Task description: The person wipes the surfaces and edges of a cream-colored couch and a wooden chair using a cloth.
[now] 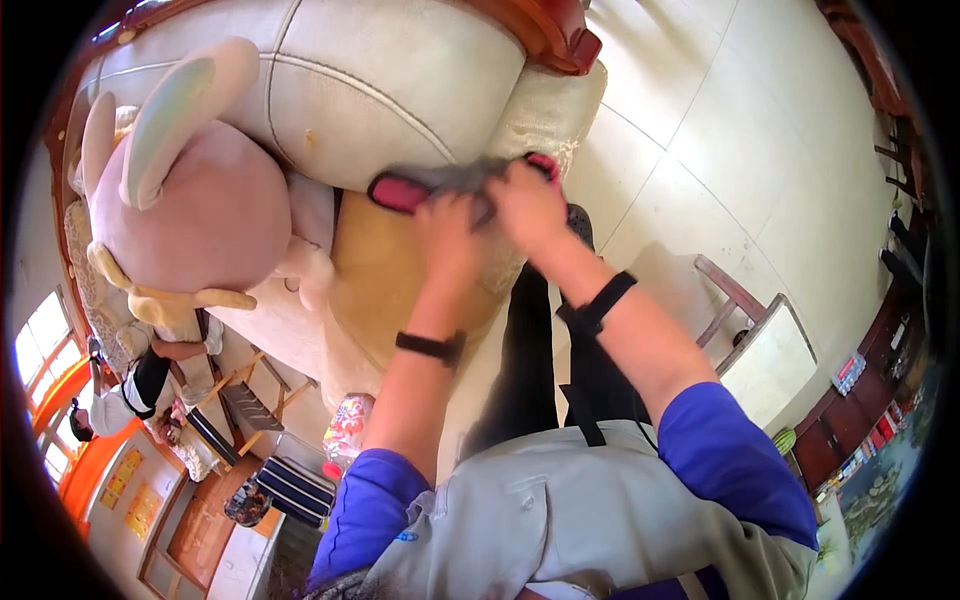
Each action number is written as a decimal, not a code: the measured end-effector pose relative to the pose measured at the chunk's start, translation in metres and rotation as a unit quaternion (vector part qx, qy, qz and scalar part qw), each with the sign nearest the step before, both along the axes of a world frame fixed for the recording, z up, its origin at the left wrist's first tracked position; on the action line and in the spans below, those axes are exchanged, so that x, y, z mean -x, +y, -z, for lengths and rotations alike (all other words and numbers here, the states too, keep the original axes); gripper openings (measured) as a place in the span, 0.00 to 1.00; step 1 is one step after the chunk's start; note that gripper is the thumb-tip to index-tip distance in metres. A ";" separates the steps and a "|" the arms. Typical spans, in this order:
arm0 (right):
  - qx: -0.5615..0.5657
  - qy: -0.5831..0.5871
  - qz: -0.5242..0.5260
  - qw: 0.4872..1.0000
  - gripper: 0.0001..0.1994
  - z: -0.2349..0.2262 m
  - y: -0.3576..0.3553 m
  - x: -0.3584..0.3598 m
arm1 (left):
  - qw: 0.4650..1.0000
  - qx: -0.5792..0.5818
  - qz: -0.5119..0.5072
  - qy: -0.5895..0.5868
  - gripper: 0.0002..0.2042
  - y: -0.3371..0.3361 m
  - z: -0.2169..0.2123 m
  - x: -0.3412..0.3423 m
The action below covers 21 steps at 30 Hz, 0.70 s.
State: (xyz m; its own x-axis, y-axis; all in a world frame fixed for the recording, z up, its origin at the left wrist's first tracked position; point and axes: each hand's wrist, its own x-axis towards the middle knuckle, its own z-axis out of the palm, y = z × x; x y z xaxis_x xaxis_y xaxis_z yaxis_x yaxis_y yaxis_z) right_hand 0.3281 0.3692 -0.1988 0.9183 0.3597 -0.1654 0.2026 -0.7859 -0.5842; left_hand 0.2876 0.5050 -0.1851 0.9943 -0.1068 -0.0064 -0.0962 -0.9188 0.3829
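Both my hands are at the front edge of a cream sofa seat. A soft dark grey item with pink, black-rimmed ends lies between them, smeared by motion, so its exact kind does not show. My left hand is closed on its left part, next to the longer pink end. Close beside it, my right hand grips the other part, where a smaller pink end sticks out above the fingers. A black band circles each of my wrists. To the left sits a large pink plush toy with long ears.
The padded sofa arm and its dark red wooden trim rise beyond my hands. A white-topped stool stands at right on the tiled floor. At left, another person is near wooden chairs. A patterned jar is by my left elbow.
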 end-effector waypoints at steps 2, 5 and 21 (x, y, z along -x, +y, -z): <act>-0.054 0.003 -0.046 0.997 0.08 -0.006 0.028 0.034 | 0.998 0.021 -0.051 -0.029 0.21 0.031 0.013 0.047; -0.078 0.017 -0.194 0.978 0.08 -0.006 0.062 0.087 | 0.980 0.095 -0.169 0.054 0.20 0.074 0.017 0.129; -0.028 0.023 -0.090 0.995 0.13 0.002 0.040 0.091 | 0.982 0.109 -0.144 0.048 0.18 0.038 0.018 0.107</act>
